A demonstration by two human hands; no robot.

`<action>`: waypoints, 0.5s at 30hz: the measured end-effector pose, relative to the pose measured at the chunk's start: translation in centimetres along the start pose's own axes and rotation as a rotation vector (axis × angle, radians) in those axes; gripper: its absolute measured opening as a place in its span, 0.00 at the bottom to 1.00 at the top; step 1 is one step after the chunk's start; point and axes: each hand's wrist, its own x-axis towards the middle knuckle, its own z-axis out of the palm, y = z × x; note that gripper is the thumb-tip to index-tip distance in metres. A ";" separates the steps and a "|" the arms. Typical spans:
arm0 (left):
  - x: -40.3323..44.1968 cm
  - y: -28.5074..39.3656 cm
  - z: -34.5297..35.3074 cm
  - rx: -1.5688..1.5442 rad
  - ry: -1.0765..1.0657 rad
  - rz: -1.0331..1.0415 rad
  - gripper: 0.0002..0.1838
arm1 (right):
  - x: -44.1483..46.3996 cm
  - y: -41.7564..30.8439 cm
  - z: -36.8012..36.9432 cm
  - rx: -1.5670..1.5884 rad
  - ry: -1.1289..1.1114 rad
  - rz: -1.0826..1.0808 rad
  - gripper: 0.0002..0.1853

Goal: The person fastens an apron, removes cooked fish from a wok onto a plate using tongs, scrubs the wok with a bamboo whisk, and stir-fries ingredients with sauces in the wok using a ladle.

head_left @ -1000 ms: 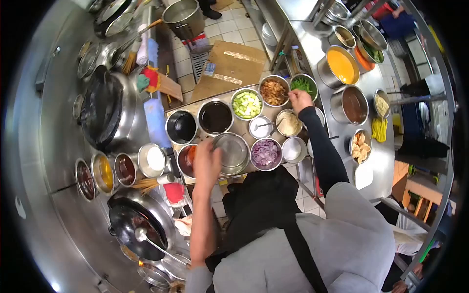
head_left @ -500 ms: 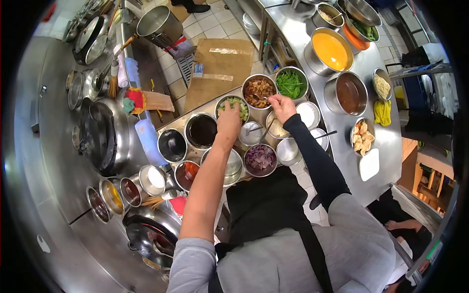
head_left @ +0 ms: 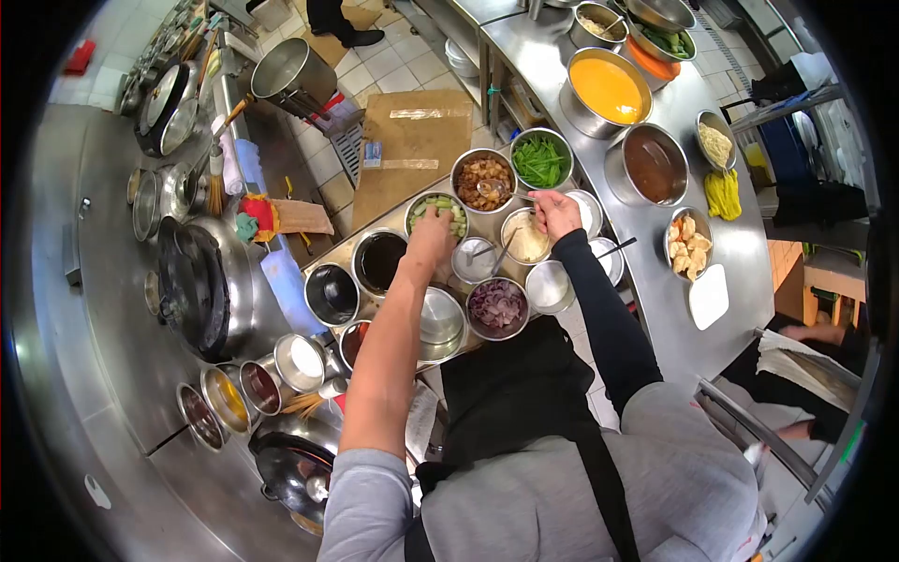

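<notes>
My left hand (head_left: 431, 238) reaches into the bowl of chopped pale green vegetable (head_left: 451, 211), fingers pointing down among the pieces; its fingertips are hidden. My right hand (head_left: 557, 214) is closed on the handle of a metal spoon (head_left: 493, 188), whose bowl rests over the brown diced food (head_left: 483, 172). Shredded greens (head_left: 539, 162) stand just beyond that hand. Nearer me are a beige powder (head_left: 530, 238), a white powder with a spoon (head_left: 473, 258) and chopped purple onion (head_left: 498, 307). Dark liquid (head_left: 379, 261) sits left of the green pieces.
Woks (head_left: 192, 286) and sauce containers (head_left: 225, 398) line the left side. On the right steel counter (head_left: 599, 155) stand pots of orange liquid (head_left: 611, 86) and brown sauce (head_left: 651, 167). Cardboard (head_left: 412, 140) lies on the floor ahead. Another person's arm (head_left: 815, 332) shows at the right.
My left hand has moved from above the front left containers into the green vegetable bowl. My right hand has shifted, and the spoon now shows over the brown diced food. The view has shifted too.
</notes>
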 end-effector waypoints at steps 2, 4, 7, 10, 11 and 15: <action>0.2 -0.8 0.4 -0.016 0.020 0.051 0.22 | -1.0 -0.2 -0.3 0.064 0.010 0.020 0.10; 0.2 -1.6 0.4 -0.022 0.066 0.136 0.18 | -1.9 -0.5 -0.6 0.135 0.020 0.042 0.10; 0.2 -2.0 0.2 -0.002 0.109 0.190 0.14 | -4.2 -1.3 -1.5 0.283 0.005 0.097 0.11; 0.0 -2.1 -0.8 0.040 0.092 0.214 0.11 | -8.2 -3.2 -3.2 0.415 -0.001 0.079 0.12; -0.2 -1.8 -1.3 0.020 0.084 0.180 0.11 | -9.9 -4.0 -4.5 0.455 0.008 0.051 0.12; -0.2 -1.4 -2.7 -0.012 0.142 0.231 0.06 | -18.1 -8.1 -9.9 0.301 0.293 -0.273 0.13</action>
